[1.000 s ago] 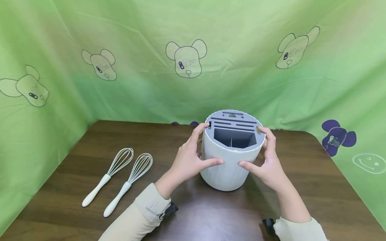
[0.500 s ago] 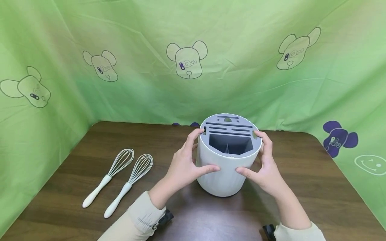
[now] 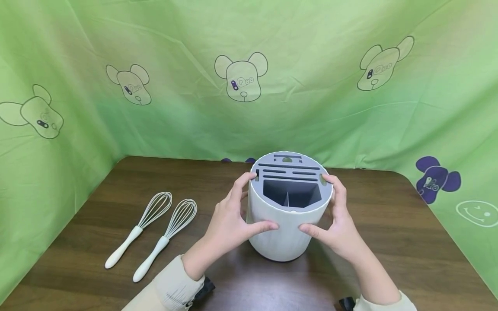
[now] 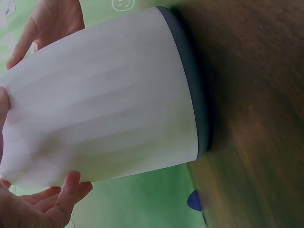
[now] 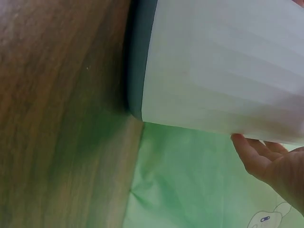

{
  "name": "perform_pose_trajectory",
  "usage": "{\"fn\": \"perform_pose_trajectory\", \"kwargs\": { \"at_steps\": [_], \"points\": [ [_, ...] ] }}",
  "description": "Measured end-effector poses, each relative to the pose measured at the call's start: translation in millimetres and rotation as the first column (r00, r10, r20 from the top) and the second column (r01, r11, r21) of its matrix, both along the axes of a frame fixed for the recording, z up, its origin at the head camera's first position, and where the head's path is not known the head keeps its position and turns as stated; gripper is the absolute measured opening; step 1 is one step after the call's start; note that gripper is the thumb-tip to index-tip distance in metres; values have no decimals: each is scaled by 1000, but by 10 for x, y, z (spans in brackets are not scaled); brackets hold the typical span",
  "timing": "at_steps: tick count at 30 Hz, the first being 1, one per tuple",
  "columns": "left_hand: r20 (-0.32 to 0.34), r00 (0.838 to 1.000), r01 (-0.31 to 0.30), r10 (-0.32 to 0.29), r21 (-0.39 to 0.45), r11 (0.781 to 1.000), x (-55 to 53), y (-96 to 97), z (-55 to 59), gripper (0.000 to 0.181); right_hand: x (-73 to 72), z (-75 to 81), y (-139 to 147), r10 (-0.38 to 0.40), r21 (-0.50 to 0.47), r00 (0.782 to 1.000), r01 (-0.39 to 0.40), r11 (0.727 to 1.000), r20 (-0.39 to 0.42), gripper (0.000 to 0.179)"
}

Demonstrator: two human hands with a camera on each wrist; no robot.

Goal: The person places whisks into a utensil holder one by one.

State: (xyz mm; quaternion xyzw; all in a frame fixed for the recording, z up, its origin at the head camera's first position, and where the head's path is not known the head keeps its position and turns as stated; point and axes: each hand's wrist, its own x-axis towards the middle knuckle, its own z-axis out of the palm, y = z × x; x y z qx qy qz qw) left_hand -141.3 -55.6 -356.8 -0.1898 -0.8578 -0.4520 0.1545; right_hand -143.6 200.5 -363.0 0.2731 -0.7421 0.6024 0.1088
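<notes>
A white, ribbed, round utensil holder [image 3: 282, 242] stands upright on the wooden table, its dark base [image 4: 190, 85] showing in the left wrist view. Its grey top insert [image 3: 258, 201] has long narrow slots and a large divided opening. My left hand [image 3: 229, 222] grips the left side, index finger at the rim beside a small slot and thumb across the front. On the opposite side my right hand [image 3: 342, 231] holds it the same way, index finger by an oval hole. In the right wrist view, the right hand's other fingers [image 5: 251, 154] lie along the holder's wall.
Two pale whisks [image 3: 134, 233] [image 3: 159, 248] lie side by side on the table [image 3: 389, 224] to the left, wires pointing away. A green cloth [image 3: 303, 116] with cartoon bear heads hangs behind the table and along its sides.
Both hands have brought the utensil holder nearer to me and slightly left across the table, keeping the same grip. The whisks have stayed in place.
</notes>
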Motion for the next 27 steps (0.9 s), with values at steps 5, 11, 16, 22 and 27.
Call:
{"fn": "perform_pose_trajectory", "kwargs": {
  "at_steps": [5, 11, 16, 22, 27],
  "points": [
    [-27, 999, -20, 19, -26, 999, 49, -45, -7, 106, 30, -5, -39, 36, -25, 999, -36, 999, -2, 115],
    [-47, 999, -25, 23, -52, 998, 114, -101, 3, 108, 75, -30, -67, 43, -13, 999, -43, 999, -12, 115],
    [-72, 997, -34, 29, -70, 997, 181, -154, 5, 110, 128, -33, -107, 55, -7, 998, -55, 998, -40, 116],
    [-145, 989, -26, 13, -89, 996, 223, -211, -2, 110, 204, -16, -155, 31, 21, 999, -30, 999, -10, 119],
    [-238, 971, -14, -13, -109, 994, 263, -265, -29, 111, 268, -38, -183, 54, 3, 998, -54, 999, -24, 118]
  ]
}}
